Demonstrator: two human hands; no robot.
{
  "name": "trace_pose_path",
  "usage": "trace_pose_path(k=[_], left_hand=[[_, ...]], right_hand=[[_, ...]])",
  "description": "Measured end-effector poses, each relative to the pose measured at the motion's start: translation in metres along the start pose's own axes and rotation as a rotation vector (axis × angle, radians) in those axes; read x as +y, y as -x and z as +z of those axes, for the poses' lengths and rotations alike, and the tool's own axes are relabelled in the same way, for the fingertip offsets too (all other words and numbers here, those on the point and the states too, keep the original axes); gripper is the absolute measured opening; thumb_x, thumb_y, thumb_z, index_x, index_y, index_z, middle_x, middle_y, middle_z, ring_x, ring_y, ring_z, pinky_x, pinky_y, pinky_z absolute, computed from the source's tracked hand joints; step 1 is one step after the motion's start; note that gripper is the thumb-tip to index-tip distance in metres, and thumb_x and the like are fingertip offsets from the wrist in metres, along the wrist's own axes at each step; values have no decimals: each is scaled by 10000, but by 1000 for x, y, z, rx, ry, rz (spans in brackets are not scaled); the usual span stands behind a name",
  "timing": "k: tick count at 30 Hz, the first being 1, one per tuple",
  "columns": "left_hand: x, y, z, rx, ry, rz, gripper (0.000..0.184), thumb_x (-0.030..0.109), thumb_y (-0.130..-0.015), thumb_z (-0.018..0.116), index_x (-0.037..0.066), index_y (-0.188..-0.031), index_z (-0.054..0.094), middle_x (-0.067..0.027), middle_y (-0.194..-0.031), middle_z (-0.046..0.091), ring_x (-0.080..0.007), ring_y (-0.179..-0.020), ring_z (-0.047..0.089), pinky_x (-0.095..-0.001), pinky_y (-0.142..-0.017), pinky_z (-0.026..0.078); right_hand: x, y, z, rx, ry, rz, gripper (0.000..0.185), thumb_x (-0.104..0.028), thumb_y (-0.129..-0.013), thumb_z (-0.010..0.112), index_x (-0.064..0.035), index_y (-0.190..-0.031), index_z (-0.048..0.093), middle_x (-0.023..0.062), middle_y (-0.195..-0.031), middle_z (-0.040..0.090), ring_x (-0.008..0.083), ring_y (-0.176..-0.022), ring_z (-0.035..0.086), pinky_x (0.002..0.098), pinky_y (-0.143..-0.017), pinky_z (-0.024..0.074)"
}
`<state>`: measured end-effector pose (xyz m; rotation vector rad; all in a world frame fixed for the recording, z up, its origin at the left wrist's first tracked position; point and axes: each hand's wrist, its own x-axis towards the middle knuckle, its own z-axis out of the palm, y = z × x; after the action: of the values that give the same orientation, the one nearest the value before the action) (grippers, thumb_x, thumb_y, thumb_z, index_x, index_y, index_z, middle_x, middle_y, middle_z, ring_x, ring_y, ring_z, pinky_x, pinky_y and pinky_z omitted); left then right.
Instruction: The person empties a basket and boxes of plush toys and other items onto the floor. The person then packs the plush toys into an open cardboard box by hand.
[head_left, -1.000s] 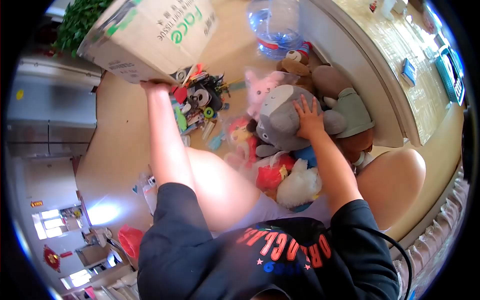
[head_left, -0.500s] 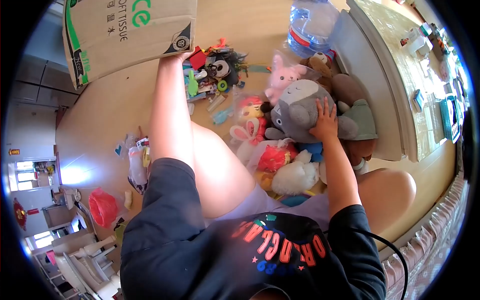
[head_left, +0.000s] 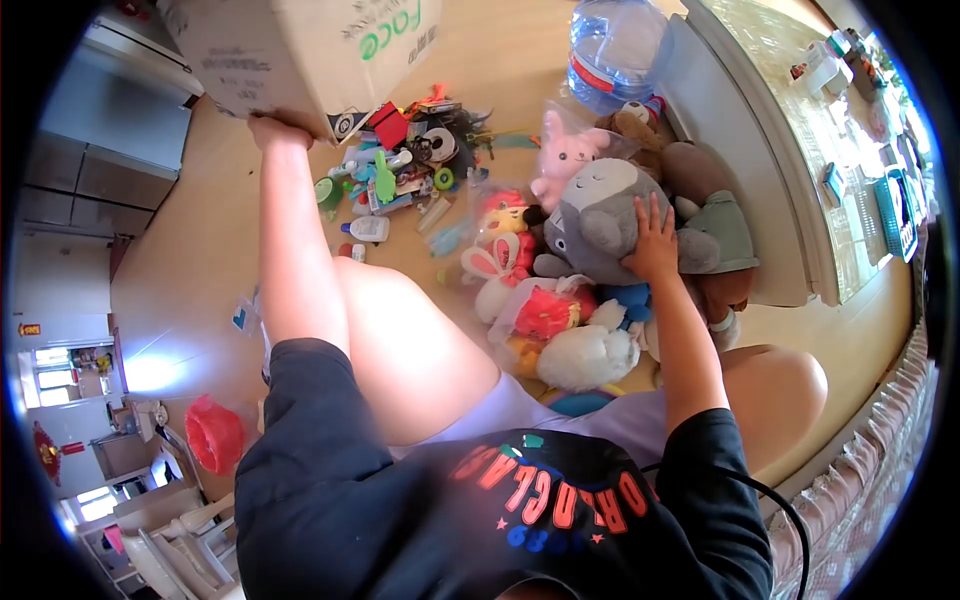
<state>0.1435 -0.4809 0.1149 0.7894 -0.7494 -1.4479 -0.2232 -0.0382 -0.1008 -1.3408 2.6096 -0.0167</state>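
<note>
My left hand (head_left: pixel 280 132) grips the bottom edge of a cardboard box (head_left: pixel 365 65) with green lettering, tilted at the top left; its fingers are mostly hidden by the box. My right hand (head_left: pixel 655 238) rests with fingers spread on a grey and white plush toy (head_left: pixel 595 225). Around that toy lie a pink plush rabbit (head_left: pixel 568 155) in clear plastic, a brown plush toy in a green shirt (head_left: pixel 722 235), a white fluffy plush (head_left: pixel 588 358) and a red wrapped plush (head_left: pixel 545 312).
A pile of small odds and ends (head_left: pixel 410 160) lies on the floor below the box, with a white bottle (head_left: pixel 366 230) nearby. A large clear water jug (head_left: pixel 618 55) stands beside a low table (head_left: pixel 770 150). A red plastic bag (head_left: pixel 214 433) sits at the left.
The box has turned so two of its sides show, and my left hand has shifted left with it. More small items in the pile are visible. My right hand stays on the grey plush.
</note>
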Motion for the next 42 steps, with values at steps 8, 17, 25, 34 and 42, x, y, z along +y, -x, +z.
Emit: trace_pose_path(k=[8, 17, 25, 34, 42], left_hand=[[-16, 45, 82, 254, -817, 613, 544, 519, -751, 810, 9, -907, 707, -108, -891, 726, -228, -827, 686, -363, -736, 530], [-105, 13, 149, -48, -1296, 1086, 438, 451, -893, 674, 61, -1079, 607, -145, -890, 717, -349, -827, 690, -450, -708, 529], [-232, -83, 203, -518, -1547, 1403, 238, 341, -883, 696, 146, -1003, 630, -24, -761, 657, -221, -844, 628, -398, -802, 413], [-359, -97, 197, -655, -1884, 1084, 183, 280, -899, 671, 135, -1008, 643, -21, -918, 702, -246, -984, 592, -424, -902, 392], [-372, -77, 160, -547, -1854, 1117, 892, 316, -860, 709, 178, -1570, 187, -217, -1618, 114, -400, -1490, 141, -552, -1180, 186]], right_hand=[[-8, -16, -25, -294, -270, 54, 990, -470, -711, 750, -213, -1535, 265, 101, -1621, 193, 451, -1485, 86, 568, -1175, 171], [-75, -50, -12, 110, -170, 326, 642, -538, -875, 539, -3, -1230, 553, 215, -1404, 474, 495, -1404, 278, 734, -1090, 148], [-74, -66, 61, 441, 217, 186, 400, -407, -710, 589, -57, -903, 612, 247, -1202, 567, 507, -1360, 350, 759, -1063, 214], [-58, -89, 112, 381, 288, 120, 322, -348, -724, 567, -59, -866, 574, 276, -1233, 544, 480, -1399, 324, 713, -1118, 189], [-57, -89, 113, 396, 298, 87, 287, -355, -733, 566, -83, -821, 555, 262, -1231, 558, 446, -1402, 346, 687, -1131, 178]])
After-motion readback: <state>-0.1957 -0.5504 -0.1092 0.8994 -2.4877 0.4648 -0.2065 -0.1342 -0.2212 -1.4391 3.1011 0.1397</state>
